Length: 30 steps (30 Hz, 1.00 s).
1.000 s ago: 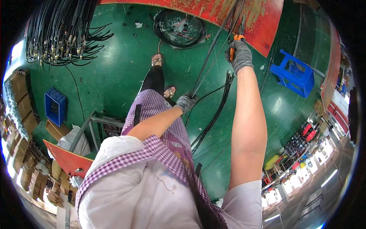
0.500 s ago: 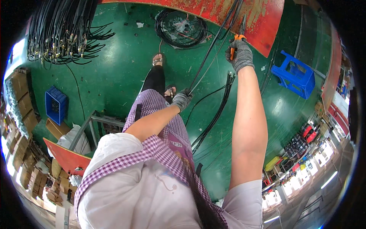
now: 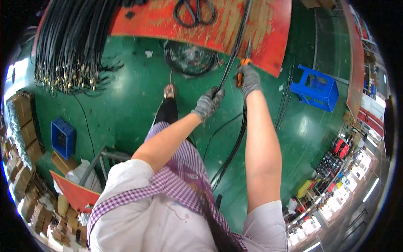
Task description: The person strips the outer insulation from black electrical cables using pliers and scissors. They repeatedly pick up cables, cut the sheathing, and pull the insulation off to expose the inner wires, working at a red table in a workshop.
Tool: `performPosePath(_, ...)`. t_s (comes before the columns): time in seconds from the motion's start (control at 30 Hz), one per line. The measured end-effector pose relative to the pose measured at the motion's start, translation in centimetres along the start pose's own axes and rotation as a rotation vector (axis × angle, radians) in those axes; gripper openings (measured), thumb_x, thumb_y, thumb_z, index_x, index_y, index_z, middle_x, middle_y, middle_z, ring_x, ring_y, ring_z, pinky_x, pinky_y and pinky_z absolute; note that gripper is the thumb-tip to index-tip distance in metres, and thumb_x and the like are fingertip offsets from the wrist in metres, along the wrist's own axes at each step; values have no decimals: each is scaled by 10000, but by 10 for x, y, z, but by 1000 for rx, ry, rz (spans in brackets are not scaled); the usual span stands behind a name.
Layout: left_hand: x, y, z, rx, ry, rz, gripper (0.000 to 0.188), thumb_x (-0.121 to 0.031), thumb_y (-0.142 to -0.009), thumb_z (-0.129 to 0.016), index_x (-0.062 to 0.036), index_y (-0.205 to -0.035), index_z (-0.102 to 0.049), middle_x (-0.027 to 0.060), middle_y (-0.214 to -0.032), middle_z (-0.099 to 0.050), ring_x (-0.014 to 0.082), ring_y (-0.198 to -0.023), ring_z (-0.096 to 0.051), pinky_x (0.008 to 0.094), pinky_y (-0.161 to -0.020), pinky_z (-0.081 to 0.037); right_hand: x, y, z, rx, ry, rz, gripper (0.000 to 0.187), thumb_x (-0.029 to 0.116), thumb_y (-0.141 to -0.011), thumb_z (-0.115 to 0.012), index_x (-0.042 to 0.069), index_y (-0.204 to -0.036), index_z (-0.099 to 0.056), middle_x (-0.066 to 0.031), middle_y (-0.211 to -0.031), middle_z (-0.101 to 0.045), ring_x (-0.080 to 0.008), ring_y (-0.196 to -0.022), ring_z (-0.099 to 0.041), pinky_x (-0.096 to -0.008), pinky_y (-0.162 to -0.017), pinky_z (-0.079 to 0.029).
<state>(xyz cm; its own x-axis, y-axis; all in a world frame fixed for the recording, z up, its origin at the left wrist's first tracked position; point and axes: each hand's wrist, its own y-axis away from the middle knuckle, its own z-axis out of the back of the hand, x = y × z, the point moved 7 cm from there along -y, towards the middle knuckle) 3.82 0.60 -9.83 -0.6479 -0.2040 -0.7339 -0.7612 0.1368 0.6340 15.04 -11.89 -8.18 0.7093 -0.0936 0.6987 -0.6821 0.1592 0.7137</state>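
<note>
In a grey knitted glove, my left hand (image 3: 208,103) is closed around a bundle of black cables (image 3: 234,56). The bundle runs up from my fist across the red worn tabletop (image 3: 268,40). My right hand (image 3: 248,79), gloved alike, grips orange-handled pliers (image 3: 245,63) with a long pointed nose. The pliers' tip points away from me, over the table's front edge and just right of the cables. Below the right hand, more black cables (image 3: 235,147) hang down toward the floor.
Black-handled scissors (image 3: 195,12) lie on the table. Many black cables with brass ends (image 3: 67,80) hang off its left side. A coil of black cable (image 3: 191,61) sits on the green floor. A blue stool (image 3: 315,88) stands right; a blue crate (image 3: 63,137) stands left.
My left hand has moved up along the cables, and my right hand with the pliers has come closer to it. The view has shifted, showing more tabletop and the scissors.
</note>
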Motion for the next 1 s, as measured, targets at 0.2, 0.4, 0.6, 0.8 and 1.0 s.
performPosePath(0.2,20,-21,14,-44,26,-134,218,-136,-812,-487,-7,-988,-472,-2,-799,-491,73,-689,-430,181,-587,-382,3,1,-3,-35,-27,-24,177,233,-677,-525,56,-671,-516,-73,-532,-469,-197,-388,-462,-312,-347,-383)
performPosePath(0.4,13,-23,21,90,-210,47,336,-292,-790,-496,-24,-993,-480,59,-723,-527,126,-619,-475,251,-573,-398,0,0,-2,-59,65,-53,135,197,-666,-506,67,-691,-531,-63,-562,-471,-196,-393,-460,-305,-368,-380)
performPosePath(0.6,-103,-29,25,-44,-872,-220,372,-258,-769,-491,-5,-1038,-449,172,-878,-555,302,-810,-534,349,-720,-417,6,29,2,47,-150,-149,261,78,-713,-463,61,-973,-477,-68,-772,-515,-228,-636,-533,-380,-552,-484)
performPosePath(0.8,-232,-76,18,-195,-955,-480,461,-311,-750,-497,-17,-1096,-413,194,-1070,-461,312,-1003,-438,360,-858,-351,82,81,-11,470,-627,-132,353,181,-738,-505,41,-1057,-447,-152,-980,-516,-319,-838,-526,-504,-728,-429)
performPosePath(1.0,-305,-161,-20,-371,-1091,-393,527,-300,-723,-538,-9,-1129,-371,212,-1072,-438,323,-1037,-410,366,-875,-336,149,97,-23,679,-613,-61,631,175,-575,-593,28,-1150,-376,-168,-1112,-452,-318,-980,-473,-532,-850,-347)
